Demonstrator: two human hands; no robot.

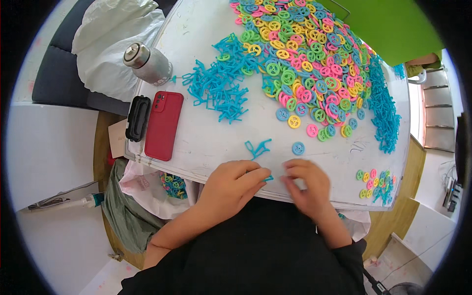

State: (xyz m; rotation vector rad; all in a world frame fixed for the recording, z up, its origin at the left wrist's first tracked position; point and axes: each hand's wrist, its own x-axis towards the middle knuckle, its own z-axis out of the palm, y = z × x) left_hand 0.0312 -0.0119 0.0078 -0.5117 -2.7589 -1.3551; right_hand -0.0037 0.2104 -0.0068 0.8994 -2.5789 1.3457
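The white counter [206, 132] is the biggest thing here, and it fills most of what I see, with a green board behind it and a pale floor around. On it sits a huge pile of little round wheels [305, 54], pink, yellow, green and blue. Next to that is a heap of blue stick pieces [219, 83], and another strip of them runs down the far right side. A red phone [163, 125] lies near the left edge with a black case [138, 118] just beside it, and a silver bottle [147, 62] lies tipped over above them. A small bunch of wheels sits at the right corner. One blue wheel [298, 148] and one blue stick piece [257, 147] lie alone in front of me. My left hand [231, 184] has its grip closed on a tiny blue piece [268, 178]. My right hand [305, 184] curls close beside it, and I cannot tell if it holds anything. My hands are right at the counter's edge, so I think the tiny piece could slip and fall off into my lap.
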